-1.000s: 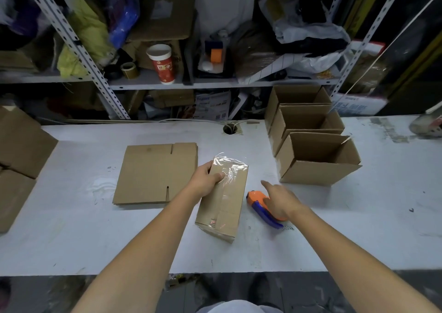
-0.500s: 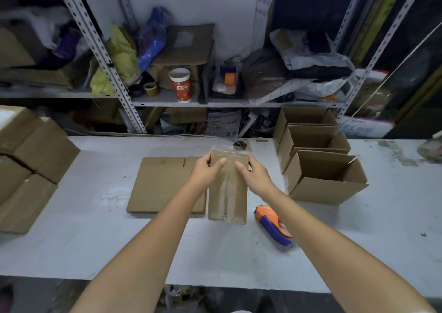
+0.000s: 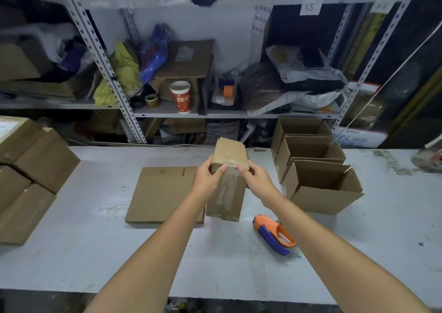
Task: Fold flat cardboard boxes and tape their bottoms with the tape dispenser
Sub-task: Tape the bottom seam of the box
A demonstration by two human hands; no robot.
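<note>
**While clamped from both sides, stands on end over the counter**

Reaches forward with two bare forearms, converging on the box (image 3: 227, 193) at the middle of the counter (image 3: 95, 253). Wraps the left hand (image 3: 208, 177) round the upper left edge, thumb laid across the near face, fingers hidden behind. Curls the right hand (image 3: 257, 180) over the upper right corner, fingertips on the glossy end of the tape. Holds the box tall and tilted back, its lower edge between the flat cardboard stack (image 3: 160, 193) and the tape dispenser (image 3: 273, 234); cannot tell whether touching the counter. Shows plain brown board, sharp-cornered, with a wrinkled clear strip running down the near face. Has the tape dispenser lying on the scuffed white surface, orange and blue plastic with a looped handle, apart from both hands. Stands near a row of open-topped boxes (image 3: 320, 188) at the right.
</note>
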